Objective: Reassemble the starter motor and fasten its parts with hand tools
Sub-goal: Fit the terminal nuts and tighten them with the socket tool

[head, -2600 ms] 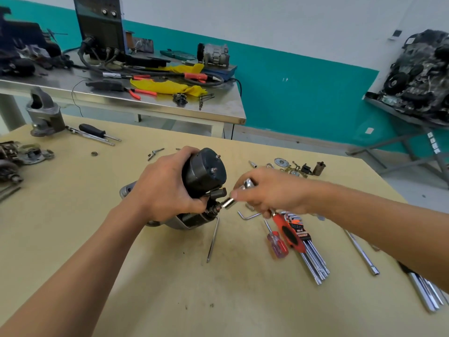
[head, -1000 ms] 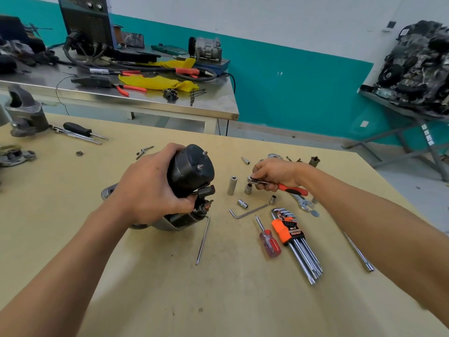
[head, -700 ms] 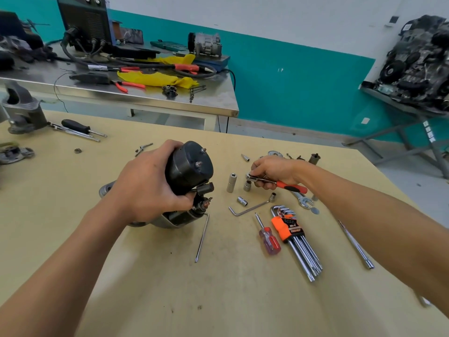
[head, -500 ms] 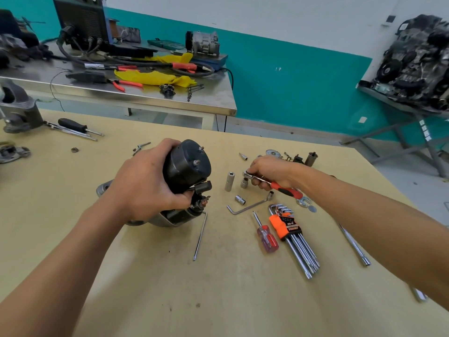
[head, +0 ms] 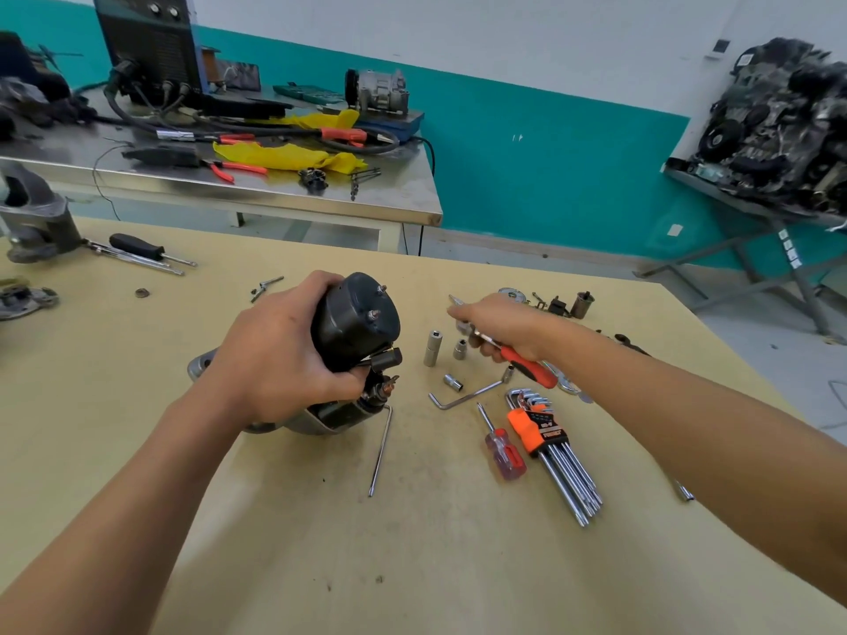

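Right now your left hand (head: pixel 279 359) is wrapping its fingers around the black starter motor (head: pixel 355 323), holding it tilted on the wooden table (head: pixel 321 566), with the studded end cap sitting just beyond your fingertips. Your right hand (head: pixel 499 325) is curling its fingers around a ratchet (head: pixel 527 366), whose red grip is sticking out behind your palm. A tall socket (head: pixel 431 348) and a shorter socket (head: pixel 459 349) are standing upright just beside those fingers, between them and the motor.
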A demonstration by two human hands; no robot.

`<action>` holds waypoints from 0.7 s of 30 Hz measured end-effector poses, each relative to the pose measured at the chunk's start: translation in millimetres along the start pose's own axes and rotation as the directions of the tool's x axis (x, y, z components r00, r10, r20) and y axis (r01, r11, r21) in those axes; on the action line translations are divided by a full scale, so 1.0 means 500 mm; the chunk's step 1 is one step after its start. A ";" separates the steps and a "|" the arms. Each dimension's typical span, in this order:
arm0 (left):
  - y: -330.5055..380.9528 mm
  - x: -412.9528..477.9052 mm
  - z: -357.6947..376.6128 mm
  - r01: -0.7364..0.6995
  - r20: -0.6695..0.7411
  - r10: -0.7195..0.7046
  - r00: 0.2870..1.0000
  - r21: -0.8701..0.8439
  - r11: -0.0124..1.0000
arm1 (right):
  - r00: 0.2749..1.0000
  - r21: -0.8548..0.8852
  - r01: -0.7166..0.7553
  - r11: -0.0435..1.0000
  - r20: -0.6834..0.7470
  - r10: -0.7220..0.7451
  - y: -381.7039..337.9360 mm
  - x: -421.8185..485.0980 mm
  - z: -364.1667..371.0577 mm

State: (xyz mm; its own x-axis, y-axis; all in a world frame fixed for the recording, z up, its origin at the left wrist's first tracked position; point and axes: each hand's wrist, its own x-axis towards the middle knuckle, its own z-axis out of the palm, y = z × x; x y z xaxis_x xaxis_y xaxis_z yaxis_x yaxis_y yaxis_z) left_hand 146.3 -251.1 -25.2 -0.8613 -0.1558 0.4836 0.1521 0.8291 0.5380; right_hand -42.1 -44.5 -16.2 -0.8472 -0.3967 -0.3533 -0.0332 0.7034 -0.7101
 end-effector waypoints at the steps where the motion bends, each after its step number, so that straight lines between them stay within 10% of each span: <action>1: 0.000 0.000 0.000 -0.002 0.000 0.002 1.000 0.001 1.000 | 0.995 -0.039 0.080 0.996 -0.049 -0.081 -0.006 -0.015 -0.008; 7: -0.001 0.003 0.001 -0.004 0.012 0.004 1.000 0.009 1.000 | 0.932 0.004 0.354 0.935 -0.081 -0.352 0.004 -0.113 -0.040; 13: 0.000 0.002 0.002 0.000 -0.005 0.000 1.000 0.016 1.000 | 0.995 0.352 -0.099 0.931 0.003 0.104 0.029 -0.056 -0.025; 21: -0.002 0.002 0.003 -0.003 -0.014 0.003 1.000 0.029 1.000 | 0.971 0.383 -0.207 0.900 -0.033 0.238 0.027 0.011 0.005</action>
State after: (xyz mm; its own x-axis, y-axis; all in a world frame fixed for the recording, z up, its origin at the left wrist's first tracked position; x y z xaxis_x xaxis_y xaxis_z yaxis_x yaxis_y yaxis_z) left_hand 144.3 -251.1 -26.3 -0.8539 -0.1607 0.4949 0.1402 0.8448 0.5163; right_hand -45.9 -38.8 -29.1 -0.8480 -0.1984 -0.4915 0.3489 0.4892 -0.7994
